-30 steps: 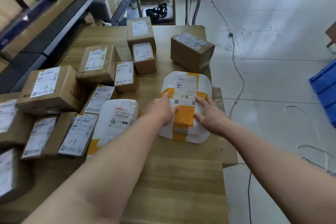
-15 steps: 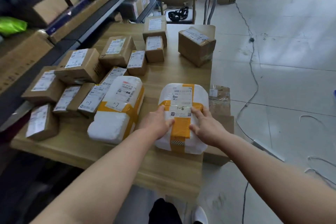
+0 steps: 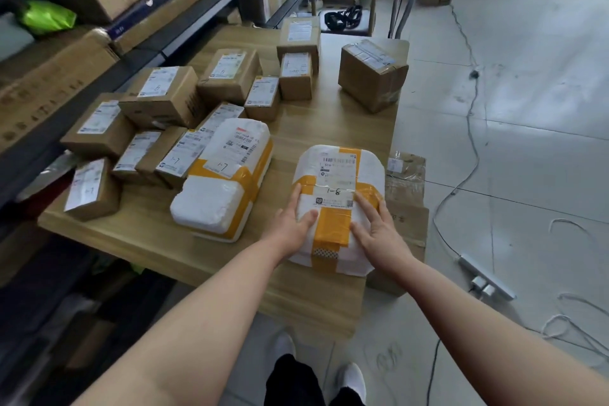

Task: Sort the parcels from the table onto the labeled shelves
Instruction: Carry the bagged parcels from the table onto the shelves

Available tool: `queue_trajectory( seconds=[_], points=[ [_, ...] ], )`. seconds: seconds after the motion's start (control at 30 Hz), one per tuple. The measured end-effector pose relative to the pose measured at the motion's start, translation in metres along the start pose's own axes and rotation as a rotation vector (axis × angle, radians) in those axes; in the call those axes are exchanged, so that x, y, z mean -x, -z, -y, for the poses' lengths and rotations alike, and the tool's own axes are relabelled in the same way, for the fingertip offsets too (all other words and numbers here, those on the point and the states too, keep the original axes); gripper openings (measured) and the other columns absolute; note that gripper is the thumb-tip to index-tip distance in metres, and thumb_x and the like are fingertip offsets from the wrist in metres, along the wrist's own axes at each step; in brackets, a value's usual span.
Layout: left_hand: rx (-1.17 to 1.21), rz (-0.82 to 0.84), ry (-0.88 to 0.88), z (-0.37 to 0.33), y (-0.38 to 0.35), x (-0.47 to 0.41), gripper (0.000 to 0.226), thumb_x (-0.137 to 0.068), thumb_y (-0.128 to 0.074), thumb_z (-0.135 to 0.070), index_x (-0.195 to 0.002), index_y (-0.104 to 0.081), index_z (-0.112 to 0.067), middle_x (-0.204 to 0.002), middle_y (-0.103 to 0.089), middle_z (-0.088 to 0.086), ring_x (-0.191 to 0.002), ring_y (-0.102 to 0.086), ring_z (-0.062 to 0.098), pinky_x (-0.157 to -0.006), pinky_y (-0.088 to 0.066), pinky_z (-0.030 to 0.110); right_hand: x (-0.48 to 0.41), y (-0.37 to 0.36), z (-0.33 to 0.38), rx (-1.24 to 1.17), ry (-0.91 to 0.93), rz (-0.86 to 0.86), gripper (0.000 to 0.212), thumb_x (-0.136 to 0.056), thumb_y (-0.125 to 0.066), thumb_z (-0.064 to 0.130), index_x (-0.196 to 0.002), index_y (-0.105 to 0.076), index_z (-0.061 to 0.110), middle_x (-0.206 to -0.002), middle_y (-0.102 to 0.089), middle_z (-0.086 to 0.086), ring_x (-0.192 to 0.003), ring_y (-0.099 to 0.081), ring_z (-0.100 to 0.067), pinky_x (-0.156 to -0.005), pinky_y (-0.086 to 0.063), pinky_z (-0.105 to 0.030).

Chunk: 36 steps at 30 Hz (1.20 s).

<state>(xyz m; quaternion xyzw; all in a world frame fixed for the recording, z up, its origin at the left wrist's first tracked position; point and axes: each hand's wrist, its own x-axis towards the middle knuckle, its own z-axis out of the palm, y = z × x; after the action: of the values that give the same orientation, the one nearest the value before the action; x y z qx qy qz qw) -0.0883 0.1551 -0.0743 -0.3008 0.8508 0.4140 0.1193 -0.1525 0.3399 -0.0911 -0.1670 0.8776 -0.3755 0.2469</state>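
A white plastic-wrapped parcel banded with orange-yellow tape (image 3: 337,204) lies on the near right part of the light wooden table (image 3: 306,293), close to its right edge. It is a rounded, cushion-like bundle: one tape band runs across its width and another down its length, the two crossing near the middle. A white shipping label with a barcode sits on the far half, and "1-8" is handwritten where the bands cross, above a smaller printed label.

The person's left hand (image 3: 291,224) lies flat on the parcel's near left side, fingers spread and pointing away, thumb resting on the lower label. The right hand (image 3: 375,227) presses on the near right side in the same way, fingers open along the parcel's edge. Neither hand is curled under the bundle; both rest on top of it.

Just to the left lies a second white parcel with orange tape (image 3: 224,188), marked "1-7". Brown cardboard boxes with white labels (image 3: 164,95) crowd the table's left and far parts, beside dark metal shelves (image 3: 184,23) holding more cartons.
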Motion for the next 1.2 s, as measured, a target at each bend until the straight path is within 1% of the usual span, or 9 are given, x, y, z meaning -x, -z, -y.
queue_trajectory(
  seconds=[0.13,0.27,0.43,0.6,0.73,0.87,0.97,1.1,1.2],
  points=[
    [0.16,0.053,-0.001,-0.006,0.001,0.007,0.071,-0.096,-0.052,-0.044,-0.15,-0.007,-0.049,-0.153,-0.034,0.006,-0.135,-0.039,0.026,-0.113,-0.031,0.047,0.004,0.007,0.0,-0.059,0.017,-0.049,0.057,-0.098,-0.048,0.037,-0.145,-0.019,0.05,-0.161,0.002,0.006,-0.147,-0.01,-0.021,-0.114,-0.02,-0.042],
    [0.241,0.064,-0.032,-0.019,0.009,0.021,0.075,-0.096,-0.053,-0.041,-0.15,-0.002,-0.049,-0.155,-0.031,0.004,-0.137,-0.037,0.026,-0.113,-0.03,0.05,0.004,0.026,0.014,-0.002,0.071,-0.096,0.056,-0.098,-0.045,0.038,-0.147,-0.019,0.046,-0.161,0.001,0.004,-0.145,-0.016,-0.024,-0.113,-0.022,-0.043],
    [0.281,-0.077,-0.048,-0.026,0.044,0.044,0.075,-0.096,-0.052,-0.042,-0.15,0.0,-0.049,-0.156,-0.028,0.001,-0.136,-0.037,0.026,-0.111,-0.033,0.05,0.003,0.037,0.058,0.02,0.182,-0.056,0.056,-0.099,-0.043,0.04,-0.147,-0.016,0.048,-0.161,0.004,0.004,-0.145,-0.017,-0.026,-0.112,-0.024,-0.045],
    [0.309,-0.273,-0.028,-0.008,0.096,0.084,0.075,-0.097,-0.053,-0.04,-0.151,-0.002,-0.046,-0.15,-0.038,0.0,-0.123,-0.051,0.029,-0.099,-0.045,0.055,0.01,0.016,0.118,0.036,0.358,-0.004,0.055,-0.099,-0.042,0.038,-0.147,-0.017,0.047,-0.161,0.003,0.002,-0.144,-0.02,-0.027,-0.111,-0.027,-0.044],
    [0.427,-0.396,0.014,0.029,0.129,0.126,0.074,-0.097,-0.053,-0.037,-0.151,-0.003,-0.047,-0.149,-0.038,-0.003,-0.126,-0.046,0.021,-0.105,-0.041,0.044,0.023,-0.018,0.164,0.046,0.459,0.104,0.056,-0.098,-0.044,0.04,-0.146,-0.017,0.05,-0.161,0.003,0.003,-0.144,-0.019,-0.026,-0.113,-0.027,-0.045],
    [0.539,-0.493,0.076,0.078,0.146,0.175,0.073,-0.099,-0.052,-0.034,-0.151,-0.002,-0.047,-0.145,-0.039,-0.007,-0.117,-0.046,0.012,-0.088,-0.04,0.028,0.045,-0.067,0.202,0.085,0.526,0.241,0.056,-0.098,-0.044,0.042,-0.145,-0.016,0.052,-0.16,0.007,0.005,-0.146,-0.011,-0.027,-0.114,-0.021,-0.044],
    [0.584,-0.591,0.135,0.123,0.152,0.217,0.073,-0.099,-0.053,-0.031,-0.152,-0.004,-0.044,-0.146,-0.039,-0.008,-0.115,-0.044,0.009,-0.085,-0.036,0.025,0.072,-0.111,0.226,0.154,0.559,0.33,0.055,-0.098,-0.042,0.043,-0.145,-0.015,0.052,-0.16,0.007,0.006,-0.144,-0.018,-0.028,-0.114,-0.022,-0.044],
    [0.617,-0.69,0.229,0.186,0.153,0.284,0.074,-0.097,-0.054,-0.033,-0.152,-0.006,-0.043,-0.145,-0.041,-0.008,-0.118,-0.046,0.011,-0.096,-0.038,0.028,0.122,-0.177,0.251,0.225,0.622,0.45,0.055,-0.098,-0.041,0.043,-0.145,-0.014,0.053,-0.161,0.006,0.006,-0.142,-0.027,-0.029,-0.111,-0.032,-0.045],
    [0.655,-0.738,0.292,0.236,0.152,0.342,0.074,-0.097,-0.055,-0.033,-0.153,-0.006,-0.042,-0.149,-0.039,-0.006,-0.128,-0.045,0.017,-0.109,-0.037,0.041,0.17,-0.228,0.266,0.257,0.681,0.551,0.055,-0.098,-0.04,0.041,-0.147,-0.014,0.048,-0.161,0.006,0.005,-0.137,-0.034,-0.029,-0.105,-0.041,-0.043]
  ],
)
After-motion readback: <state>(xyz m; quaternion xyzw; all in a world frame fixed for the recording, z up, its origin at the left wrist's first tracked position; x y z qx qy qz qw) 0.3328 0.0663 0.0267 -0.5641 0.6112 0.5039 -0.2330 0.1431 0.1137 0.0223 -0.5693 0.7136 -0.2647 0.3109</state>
